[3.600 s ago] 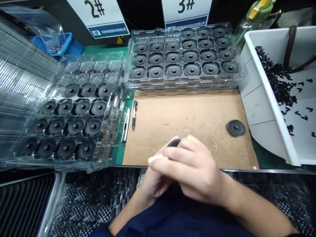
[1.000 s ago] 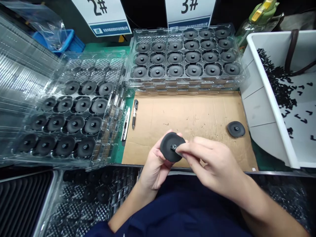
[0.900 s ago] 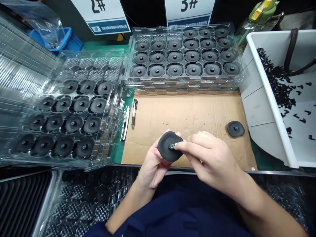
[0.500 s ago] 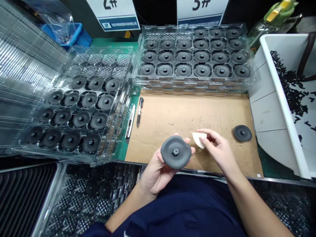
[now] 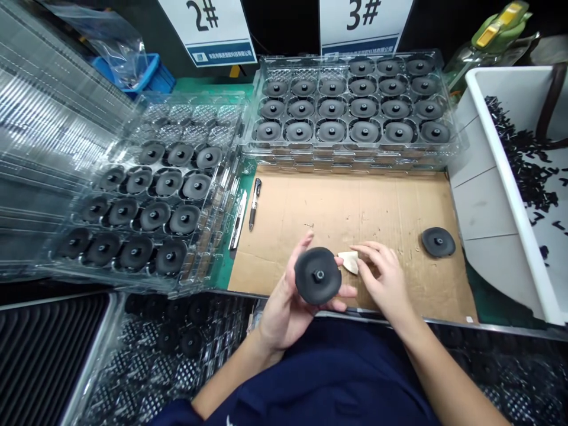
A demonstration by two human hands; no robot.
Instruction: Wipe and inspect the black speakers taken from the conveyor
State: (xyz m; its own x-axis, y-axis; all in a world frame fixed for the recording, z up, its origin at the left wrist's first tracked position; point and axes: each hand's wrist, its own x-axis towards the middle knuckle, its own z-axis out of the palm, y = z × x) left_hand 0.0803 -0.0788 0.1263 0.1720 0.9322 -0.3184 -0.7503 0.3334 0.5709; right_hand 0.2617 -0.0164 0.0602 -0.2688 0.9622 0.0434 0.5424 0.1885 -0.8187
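Note:
My left hand (image 5: 284,307) holds a round black disc (image 5: 318,276) with a small hub in its middle, face up, over the near edge of a brown cardboard sheet (image 5: 346,213). My right hand (image 5: 384,281) is just to the right of it, fingers pinched on a small white wedge (image 5: 349,261) that rests close to the disc's rim. A second black disc (image 5: 438,241) lies alone on the cardboard at the right.
A clear tray (image 5: 355,106) of black discs stands behind the cardboard; another clear tray (image 5: 151,195) with several discs sits at the left. A white bin (image 5: 497,171) of small black parts is at the right. Two pens (image 5: 248,207) lie at the cardboard's left edge.
My right hand came off the disc's hub and drew back to the right with the white wedge. The disc stayed in my left hand, face up.

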